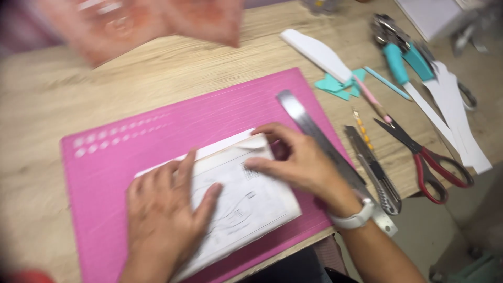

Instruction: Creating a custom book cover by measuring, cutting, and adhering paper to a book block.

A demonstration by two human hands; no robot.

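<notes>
A folded white sheet of paper with faint pencil drawing (246, 202) lies on a pink cutting mat (157, 136). My left hand (165, 209) rests flat on the paper's left part, fingers spread and pressing down. My right hand (298, 160) has its fingers curled over the paper's upper right corner and touches its edge; a white band sits on that wrist. A steel ruler (319, 141) runs diagonally just right of my right hand, partly under the wrist.
A utility knife (374, 170), red-handled scissors (427, 160), a pink pencil (373, 99), teal paper scraps (335, 86), a teal-handled tool (401, 55) and white paper strips (461, 126) lie on the wooden table to the right. A blurred red-orange sheet (141, 18) is at the top left.
</notes>
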